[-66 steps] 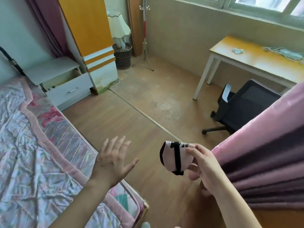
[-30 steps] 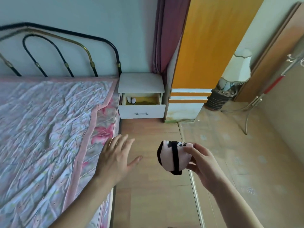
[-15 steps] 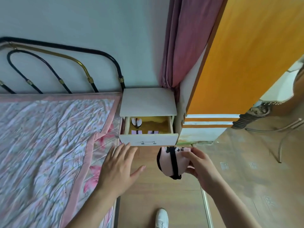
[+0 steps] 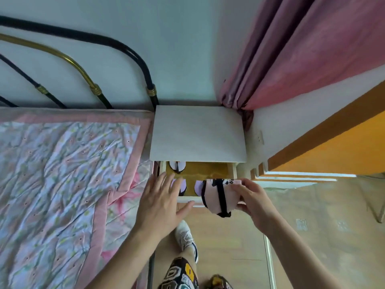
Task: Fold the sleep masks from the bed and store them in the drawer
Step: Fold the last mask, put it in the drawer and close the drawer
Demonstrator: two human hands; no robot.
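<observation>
Landmark: open white bedside drawer (image 4: 233, 171) with yellow-brown floor, under the white nightstand top (image 4: 198, 133). Left of drawer: bed with pink-bordered floral quilt (image 4: 62, 174), black and brass metal headboard (image 4: 83, 65) behind. Above drawer's front left corner: left hand (image 4: 160, 202), empty, fingers spread apart, palm down. Inside drawer: folded pink sleep masks (image 4: 177, 166) at back left, two more near front, partly hidden. Over drawer's front right edge: folded pink sleep mask with black strap (image 4: 218, 198), pinched in right hand (image 4: 253, 200), fingers clamped on it. Right of drawer: orange wardrobe (image 4: 333, 151).
</observation>
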